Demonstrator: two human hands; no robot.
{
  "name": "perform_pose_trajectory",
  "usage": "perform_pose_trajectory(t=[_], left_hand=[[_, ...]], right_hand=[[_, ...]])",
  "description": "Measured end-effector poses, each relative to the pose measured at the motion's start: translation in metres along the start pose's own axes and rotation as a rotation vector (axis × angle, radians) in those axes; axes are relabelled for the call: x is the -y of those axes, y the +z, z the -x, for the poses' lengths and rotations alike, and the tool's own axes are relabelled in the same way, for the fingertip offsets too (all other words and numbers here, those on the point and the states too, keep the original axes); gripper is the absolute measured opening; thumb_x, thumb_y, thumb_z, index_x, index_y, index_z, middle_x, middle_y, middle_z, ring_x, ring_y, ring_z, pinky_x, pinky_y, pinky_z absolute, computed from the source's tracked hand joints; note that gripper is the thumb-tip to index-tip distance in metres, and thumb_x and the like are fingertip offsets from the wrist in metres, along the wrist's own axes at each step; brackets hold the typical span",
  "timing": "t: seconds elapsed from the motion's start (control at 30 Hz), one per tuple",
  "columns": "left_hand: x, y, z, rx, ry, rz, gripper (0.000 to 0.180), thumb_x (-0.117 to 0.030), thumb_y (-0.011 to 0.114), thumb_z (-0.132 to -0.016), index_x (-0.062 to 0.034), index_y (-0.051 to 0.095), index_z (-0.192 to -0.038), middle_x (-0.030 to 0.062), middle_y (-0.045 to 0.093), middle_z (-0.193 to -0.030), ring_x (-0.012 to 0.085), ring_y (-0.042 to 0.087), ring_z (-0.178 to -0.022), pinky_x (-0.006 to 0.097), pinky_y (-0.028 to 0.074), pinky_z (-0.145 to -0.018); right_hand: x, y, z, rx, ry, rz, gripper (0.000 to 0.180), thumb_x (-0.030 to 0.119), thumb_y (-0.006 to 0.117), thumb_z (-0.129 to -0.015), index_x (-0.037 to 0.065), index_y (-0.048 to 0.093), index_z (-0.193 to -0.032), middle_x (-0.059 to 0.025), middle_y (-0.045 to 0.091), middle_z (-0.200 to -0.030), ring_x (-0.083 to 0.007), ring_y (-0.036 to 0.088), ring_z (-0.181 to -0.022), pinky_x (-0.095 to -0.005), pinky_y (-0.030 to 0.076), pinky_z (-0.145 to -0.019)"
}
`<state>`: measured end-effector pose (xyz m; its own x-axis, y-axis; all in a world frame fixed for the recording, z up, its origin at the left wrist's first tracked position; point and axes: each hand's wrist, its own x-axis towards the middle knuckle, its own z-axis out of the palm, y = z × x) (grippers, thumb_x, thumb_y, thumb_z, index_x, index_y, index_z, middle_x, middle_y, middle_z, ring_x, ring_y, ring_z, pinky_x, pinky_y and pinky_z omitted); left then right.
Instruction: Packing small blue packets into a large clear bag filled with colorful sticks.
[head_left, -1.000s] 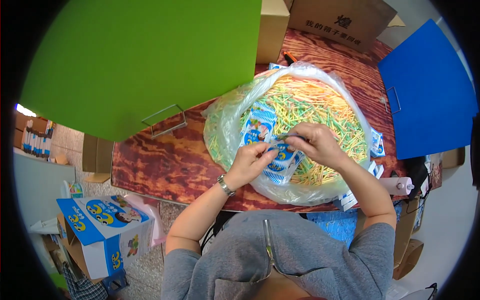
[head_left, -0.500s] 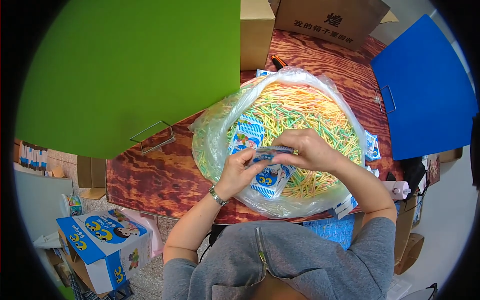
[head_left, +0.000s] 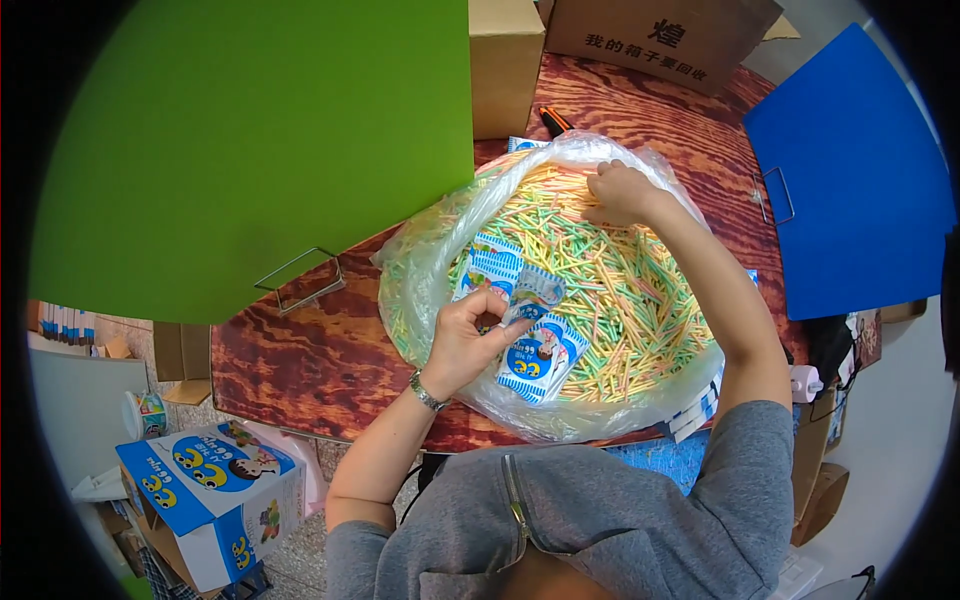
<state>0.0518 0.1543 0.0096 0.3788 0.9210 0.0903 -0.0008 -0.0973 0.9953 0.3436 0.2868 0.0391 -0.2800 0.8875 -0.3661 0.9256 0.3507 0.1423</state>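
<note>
A small blue-and-white packet (head_left: 538, 352) was held in the left hand (head_left: 465, 338), pinched at its upper edge between thumb and fingers, the grip closed on it. The packet hung just above the near part of a heap of thin yellow, green and orange sticks (head_left: 610, 270), which filled a large clear plastic bag (head_left: 420, 270) spread open on the wood-grain desk (head_left: 290, 345). A second blue-and-white packet (head_left: 488, 265) lay on the sticks just beside the held one, toward the far left of the heap.

The right hand (head_left: 620, 192) was stretched to the far side of the bag, its fingers curled down onto the sticks there; whether any sticks were grasped could not be told. The two hands were well apart.

A metal wristwatch (head_left: 427, 392) was worn on the left wrist. A brown cardboard box (head_left: 505, 60) stood on the desk beyond the bag. A blue-and-white printed carton (head_left: 215, 495) stood on the floor to the lower left of the desk. More packets (head_left: 695, 415) were seen at the near right edge of the bag.
</note>
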Motion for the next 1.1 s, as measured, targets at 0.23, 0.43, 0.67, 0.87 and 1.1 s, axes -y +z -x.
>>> perform_pose_trajectory(t=[0.23, 0.43, 0.67, 0.87, 1.1], left_hand=[[0.012, -0.004, 0.001, -0.013, -0.036, 0.026, 0.017, -0.007, 0.077, -0.079, -0.0009, 0.062, -0.079, 0.0005, 0.061, -0.078, 0.0054, 0.054, -0.070, 0.022, 0.045, -0.063], [0.010, 0.001, -0.002, -0.018, -0.037, 0.046, 0.018, -0.009, 0.078, -0.078, -0.0015, 0.061, -0.079, -0.0003, 0.060, -0.076, 0.0046, 0.053, -0.068, 0.022, 0.045, -0.061], [0.008, -0.009, 0.003, 0.005, -0.040, -0.006, 0.013, -0.006, 0.075, -0.081, -0.0016, 0.063, -0.082, -0.0002, 0.063, -0.080, 0.0053, 0.055, -0.074, 0.023, 0.046, -0.067], [0.007, -0.003, 0.000, 0.025, -0.075, 0.018, 0.012, -0.007, 0.074, -0.083, -0.0018, 0.064, -0.084, -0.0010, 0.065, -0.082, 0.0050, 0.056, -0.074, 0.023, 0.048, -0.067], [0.004, 0.006, -0.021, 0.015, -0.078, 0.169, 0.016, -0.012, 0.074, -0.085, -0.0011, 0.062, -0.084, -0.0002, 0.065, -0.079, 0.0054, 0.059, -0.073, 0.023, 0.049, -0.064]], right_hand=[[0.021, -0.001, -0.004, 0.066, -0.007, 0.045, 0.038, 0.021, 0.057, -0.083, 0.000, 0.065, -0.113, -0.0202, 0.059, -0.120, -0.0333, 0.053, -0.116, -0.0492, 0.040, -0.100], [0.025, 0.007, -0.010, 0.125, 0.003, 0.091, 0.036, 0.017, 0.054, -0.084, -0.003, 0.064, -0.113, -0.0201, 0.059, -0.121, -0.0344, 0.053, -0.117, -0.0510, 0.036, -0.103], [0.020, 0.011, -0.004, 0.120, 0.025, 0.058, 0.036, 0.016, 0.052, -0.087, -0.004, 0.062, -0.114, -0.0212, 0.058, -0.123, -0.0363, 0.049, -0.122, -0.0550, 0.031, -0.107], [0.017, 0.007, 0.011, 0.062, 0.004, -0.040, 0.035, 0.019, 0.048, -0.091, -0.005, 0.059, -0.115, -0.0230, 0.054, -0.127, -0.0383, 0.046, -0.124, -0.0562, 0.031, -0.108], [-0.012, -0.010, 0.033, -0.028, -0.176, -0.313, 0.031, 0.028, 0.047, -0.096, -0.001, 0.057, -0.104, -0.0163, 0.065, -0.098, -0.0289, 0.064, -0.096, -0.0433, 0.051, -0.089]])
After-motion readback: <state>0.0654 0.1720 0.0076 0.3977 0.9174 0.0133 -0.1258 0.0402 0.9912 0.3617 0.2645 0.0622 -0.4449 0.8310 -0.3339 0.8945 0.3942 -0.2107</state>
